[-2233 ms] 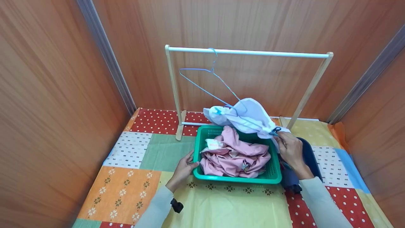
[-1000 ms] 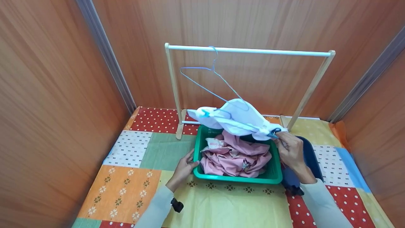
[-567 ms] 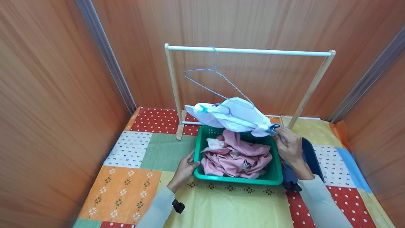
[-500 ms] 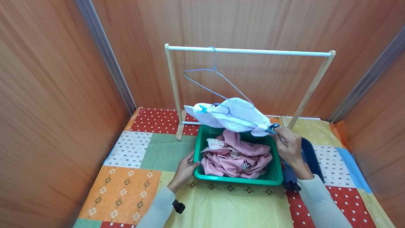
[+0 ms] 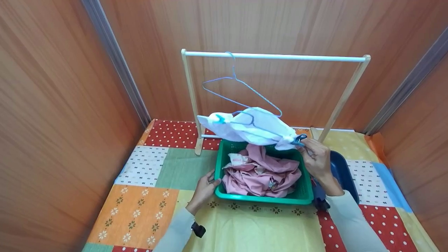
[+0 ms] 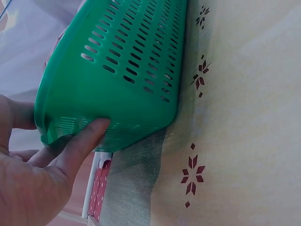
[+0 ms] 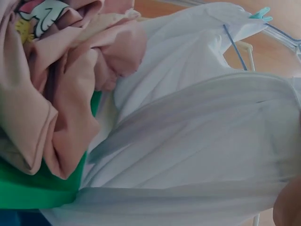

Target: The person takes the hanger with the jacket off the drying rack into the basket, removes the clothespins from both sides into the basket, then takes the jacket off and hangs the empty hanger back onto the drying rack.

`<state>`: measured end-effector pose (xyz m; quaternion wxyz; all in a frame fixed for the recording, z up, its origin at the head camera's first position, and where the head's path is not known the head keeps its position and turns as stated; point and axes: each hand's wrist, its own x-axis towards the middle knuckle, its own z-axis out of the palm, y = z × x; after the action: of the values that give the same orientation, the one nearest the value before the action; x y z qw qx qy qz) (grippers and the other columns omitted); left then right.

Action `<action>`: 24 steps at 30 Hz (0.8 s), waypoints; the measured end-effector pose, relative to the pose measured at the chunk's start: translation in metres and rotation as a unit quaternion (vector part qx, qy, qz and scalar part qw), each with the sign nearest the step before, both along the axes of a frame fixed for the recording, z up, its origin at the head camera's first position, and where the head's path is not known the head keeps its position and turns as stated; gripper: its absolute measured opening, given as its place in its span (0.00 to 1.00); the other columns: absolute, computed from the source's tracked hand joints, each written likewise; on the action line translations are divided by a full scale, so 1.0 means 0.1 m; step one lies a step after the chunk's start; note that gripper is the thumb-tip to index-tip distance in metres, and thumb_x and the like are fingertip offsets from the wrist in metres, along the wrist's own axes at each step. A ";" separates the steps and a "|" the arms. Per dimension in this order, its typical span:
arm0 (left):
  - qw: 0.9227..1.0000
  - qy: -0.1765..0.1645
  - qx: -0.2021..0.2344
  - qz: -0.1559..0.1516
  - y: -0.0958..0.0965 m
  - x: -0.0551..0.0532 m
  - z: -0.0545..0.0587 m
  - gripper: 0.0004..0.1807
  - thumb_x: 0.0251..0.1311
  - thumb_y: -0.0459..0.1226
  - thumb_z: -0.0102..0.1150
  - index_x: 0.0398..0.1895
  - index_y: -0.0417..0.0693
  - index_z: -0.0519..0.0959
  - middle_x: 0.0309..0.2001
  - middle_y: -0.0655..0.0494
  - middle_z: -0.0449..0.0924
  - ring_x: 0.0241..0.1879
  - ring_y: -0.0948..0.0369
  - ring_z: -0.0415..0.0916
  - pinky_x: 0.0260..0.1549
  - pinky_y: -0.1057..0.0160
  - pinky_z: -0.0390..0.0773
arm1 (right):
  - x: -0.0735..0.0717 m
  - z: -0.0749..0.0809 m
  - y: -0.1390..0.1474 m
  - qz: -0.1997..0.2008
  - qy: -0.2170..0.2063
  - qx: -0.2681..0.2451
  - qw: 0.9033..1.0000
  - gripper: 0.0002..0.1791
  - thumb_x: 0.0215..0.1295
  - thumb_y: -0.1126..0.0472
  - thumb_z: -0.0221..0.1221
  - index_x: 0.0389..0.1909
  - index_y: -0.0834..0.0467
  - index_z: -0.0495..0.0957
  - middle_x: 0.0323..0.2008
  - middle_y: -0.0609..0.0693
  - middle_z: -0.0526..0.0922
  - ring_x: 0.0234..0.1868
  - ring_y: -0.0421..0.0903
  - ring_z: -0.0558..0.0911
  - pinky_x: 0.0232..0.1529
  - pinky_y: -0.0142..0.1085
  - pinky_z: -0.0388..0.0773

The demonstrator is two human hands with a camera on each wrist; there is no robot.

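Left hand (image 5: 203,189) grips basket (image 5: 262,200) at left edge; right hand (image 5: 317,159) pinches clip (image 5: 299,140) on white cloth (image 5: 257,129), above far edge.

A patchwork cloth (image 5: 259,227) (dotted, flowered and plain squares) spreads between wood-grain panels (image 5: 280,28) on three sides; grey metal strips (image 5: 119,66) run up both back corners.

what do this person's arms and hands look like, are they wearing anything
Long, plain, pale grey sleeves reach down to the wrists. The hands are bare, without gloves. A small black boxy device sits on the left sleeve near its end.
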<state>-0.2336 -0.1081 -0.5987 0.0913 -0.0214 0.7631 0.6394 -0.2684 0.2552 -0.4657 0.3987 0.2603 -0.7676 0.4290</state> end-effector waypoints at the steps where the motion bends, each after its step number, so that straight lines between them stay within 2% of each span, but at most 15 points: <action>1: 1.000 0.001 0.002 0.000 0.00 0.00 0.00 0.31 0.72 0.36 0.49 0.76 0.41 0.55 0.69 0.41 0.68 0.68 0.47 0.67 0.65 0.48 0.69 | 0.01 -0.01 0.01 0.000 -0.006 0.006 1.000 0.14 0.47 0.82 0.66 0.34 0.66 0.85 0.33 0.61 0.87 0.44 0.25 0.79 0.50 0.16 0.72; 6: 1.000 0.007 0.002 0.002 0.00 0.00 -0.01 0.31 0.72 0.36 0.49 0.75 0.40 0.56 0.68 0.40 0.69 0.68 0.47 0.69 0.64 0.48 0.70 | 0.02 -0.12 0.08 -0.008 -0.046 0.034 0.998 0.10 0.50 0.81 0.65 0.31 0.65 0.85 0.30 0.60 0.87 0.39 0.30 0.81 0.45 0.15 0.71; 9: 1.000 0.008 -0.001 -0.001 0.00 0.01 -0.03 0.30 0.72 0.37 0.49 0.75 0.40 0.57 0.68 0.41 0.70 0.67 0.47 0.69 0.63 0.48 0.71 | -0.01 -0.22 0.14 -0.013 -0.062 0.035 0.997 0.08 0.51 0.80 0.64 0.29 0.66 0.84 0.28 0.62 0.85 0.35 0.34 0.81 0.41 0.16 0.69; 13: 1.000 0.010 0.005 -0.002 -0.01 0.01 -0.04 0.30 0.73 0.37 0.49 0.75 0.41 0.57 0.68 0.41 0.70 0.67 0.48 0.70 0.63 0.48 0.71 | -0.08 -0.38 0.25 -0.011 -0.079 0.029 0.996 0.08 0.52 0.78 0.65 0.29 0.64 0.85 0.27 0.62 0.84 0.33 0.33 0.77 0.37 0.18 0.67; 19: 1.000 0.008 0.012 0.001 -0.01 0.01 -0.04 0.31 0.72 0.38 0.50 0.75 0.41 0.57 0.67 0.42 0.71 0.66 0.49 0.71 0.63 0.50 0.72 | -0.17 -0.55 0.38 -0.003 -0.119 0.040 0.992 0.06 0.56 0.74 0.65 0.31 0.60 0.86 0.31 0.56 0.87 0.39 0.26 0.77 0.42 0.18 0.69; 24: 1.000 -0.004 0.018 0.004 -0.01 0.01 -0.03 0.31 0.72 0.38 0.50 0.75 0.42 0.56 0.68 0.43 0.71 0.67 0.50 0.70 0.64 0.49 0.71 | -0.23 -0.65 0.46 0.003 -0.137 0.057 0.989 0.06 0.57 0.74 0.65 0.32 0.61 0.86 0.35 0.57 0.87 0.45 0.26 0.76 0.48 0.18 0.68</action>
<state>-0.2324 -0.1094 -0.6021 0.0922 -0.0249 0.7513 0.6530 -0.2917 0.3011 -0.5304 0.2728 0.2233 -0.8376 0.4172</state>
